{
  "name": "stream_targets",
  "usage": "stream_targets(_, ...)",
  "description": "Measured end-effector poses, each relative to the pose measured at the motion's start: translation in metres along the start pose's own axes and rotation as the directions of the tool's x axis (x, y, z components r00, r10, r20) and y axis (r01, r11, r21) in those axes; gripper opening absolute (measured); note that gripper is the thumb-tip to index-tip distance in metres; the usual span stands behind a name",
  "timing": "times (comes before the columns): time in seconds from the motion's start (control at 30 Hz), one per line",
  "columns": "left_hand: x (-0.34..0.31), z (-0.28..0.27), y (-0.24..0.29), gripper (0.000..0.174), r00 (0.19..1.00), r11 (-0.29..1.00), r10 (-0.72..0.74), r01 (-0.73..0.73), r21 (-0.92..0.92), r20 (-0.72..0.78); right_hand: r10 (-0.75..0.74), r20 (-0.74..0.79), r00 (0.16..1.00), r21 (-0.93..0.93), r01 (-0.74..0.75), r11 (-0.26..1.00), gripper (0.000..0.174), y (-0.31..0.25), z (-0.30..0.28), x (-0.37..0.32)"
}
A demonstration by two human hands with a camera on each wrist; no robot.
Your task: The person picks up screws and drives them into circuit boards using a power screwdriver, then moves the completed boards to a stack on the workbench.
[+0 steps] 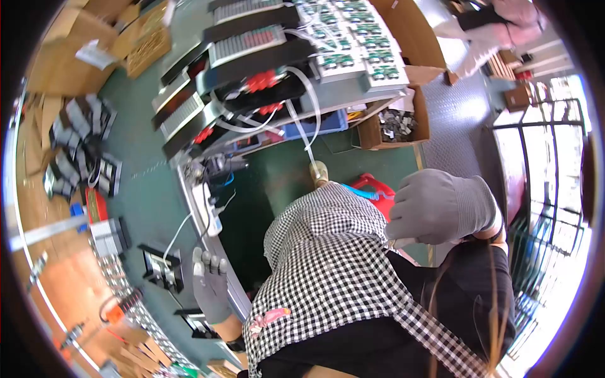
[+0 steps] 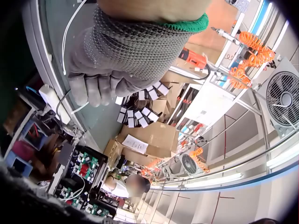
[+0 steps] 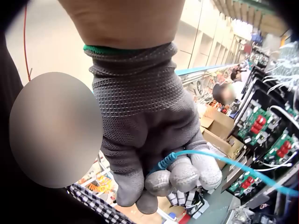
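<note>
My gloved right hand [image 1: 435, 205] is raised at the right, above the checked apron [image 1: 334, 271]. In the right wrist view its fingers curl round the end of a blue cord [image 3: 224, 161] with a ribbed sleeve; whatever lies inside the fist is hidden. My gloved left hand [image 1: 211, 286] is low at the left, beside the grey bench edge, fingers loosely extended and holding nothing visible. Near it on the green surface lies a black lamp frame [image 1: 161, 268] with a white cable [image 1: 178, 236]. A white power strip [image 1: 207, 209] is fixed along the bench edge beyond the fingertips.
Black lamp housings [image 1: 242, 79] with red parts and white cables stand on the bench ahead. Green circuit boards [image 1: 381, 53] lie on white panels. A carton of small metal parts [image 1: 397, 126] sits below, near a red plastic stool [image 1: 378, 189]. Finished-looking lamps [image 1: 82, 142] are stacked at left.
</note>
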State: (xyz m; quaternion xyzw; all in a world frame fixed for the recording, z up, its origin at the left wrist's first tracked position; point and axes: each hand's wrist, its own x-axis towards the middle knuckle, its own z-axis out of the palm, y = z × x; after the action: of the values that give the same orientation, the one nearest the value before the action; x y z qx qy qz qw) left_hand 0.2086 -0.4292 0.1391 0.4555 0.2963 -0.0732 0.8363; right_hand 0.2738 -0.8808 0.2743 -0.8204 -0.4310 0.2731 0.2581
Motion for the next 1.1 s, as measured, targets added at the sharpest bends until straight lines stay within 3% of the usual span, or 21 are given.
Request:
stream_targets(0.1, 0.039, 0.061, -0.004, 0.043, 0.994, 0.996, -0.058, 0.052, 0.069, 0.095, 0.005, -0.102, 0.995, 0.094, 0.005, 0.996, 0.016, 0.036, 0.008, -0.039)
stream_targets(0.23, 0.073, 0.136, -0.013, 0.041, 0.977, 0.991, -0.108, 0.092, 0.096, 0.184, 0.008, -0.210, 0.978, 0.011, -0.006, 1.000, 0.031, 0.061, -0.055, -0.051)
stream_targets(0.37, 0.110, 0.169, -0.036, 0.040, 0.930, 0.974, -0.216, 0.183, 0.135, 0.297, 0.017, -0.374, 0.927, 0.312, 0.109, 0.944, 0.040, 0.116, -0.080, -0.054)
stream_targets(0.4, 0.126, 0.183, -0.042, 0.039, 0.915, 0.967, -0.252, 0.223, 0.123, 0.315, 0.212, -0.424, 0.880, 0.603, 0.100, 0.792, 0.042, 0.145, -0.079, -0.048)
stream_targets(0.43, 0.138, 0.188, -0.053, 0.038, 0.891, 0.950, -0.313, 0.285, 0.130, 0.328, 0.397, -0.409, 0.821, 0.683, -0.013, 0.730, 0.039, 0.150, -0.084, -0.038)
stream_targets(0.5, 0.157, 0.192, -0.062, 0.037, 0.878, 0.937, -0.349, 0.329, 0.116, 0.327, 0.466, -0.517, 0.718, 0.616, -0.066, 0.785, 0.033, 0.181, -0.092, -0.008)
stream_targets(0.57, 0.166, 0.202, -0.060, 0.040, 0.847, 0.941, -0.337, 0.309, 0.135, 0.410, 0.537, -0.451, 0.713, 0.726, -0.058, 0.685, 0.029, 0.205, -0.102, 0.016)
stream_targets(0.63, 0.168, 0.224, -0.046, 0.042, 0.783, 0.950, -0.304, 0.293, 0.109, 0.542, 0.506, -0.575, 0.643, 0.682, 0.034, 0.731, 0.028, 0.231, -0.112, 0.044)
stream_targets(0.7, 0.174, 0.235, -0.036, 0.042, 0.765, 0.952, -0.297, 0.281, 0.119, 0.571, 0.512, -0.637, 0.576, 0.648, 0.041, 0.760, 0.028, 0.258, -0.131, 0.066)
stream_targets(0.83, 0.196, 0.240, -0.031, 0.044, 0.767, 0.950, -0.303, 0.290, 0.115, 0.566, 0.501, -0.752, 0.428, 0.505, -0.112, 0.856, 0.033, 0.314, -0.166, 0.106)
stream_targets(0.9, 0.209, 0.239, -0.036, 0.043, 0.756, 0.948, -0.299, 0.302, 0.095, 0.583, 0.515, -0.751, 0.413, 0.506, -0.142, 0.851, 0.040, 0.349, -0.180, 0.127)
stream_targets(0.97, 0.211, 0.253, -0.033, 0.042, 0.753, 0.949, -0.281, 0.312, 0.053, 0.595, 0.501, -0.770, 0.395, 0.381, -0.346, 0.858, 0.049, 0.383, -0.189, 0.148)
stream_targets(1.0, 0.215, 0.255, -0.036, 0.039, 0.718, 0.950, -0.261, 0.311, 0.039, 0.646, 0.590, -0.688, 0.421, 0.561, -0.207, 0.802, 0.052, 0.403, -0.189, 0.164)
stream_targets(1.07, 0.209, 0.255, -0.035, 0.033, 0.779, 0.969, -0.188, 0.248, -0.018, 0.599, 0.720, -0.476, 0.505, 0.734, -0.223, 0.642, 0.057, 0.349, -0.214, 0.163)
stream_targets(1.1, 0.206, 0.258, -0.034, 0.030, 0.788, 0.973, -0.164, 0.228, -0.034, 0.593, 0.620, -0.668, 0.412, 0.578, -0.237, 0.781, 0.056, 0.366, -0.197, 0.175)
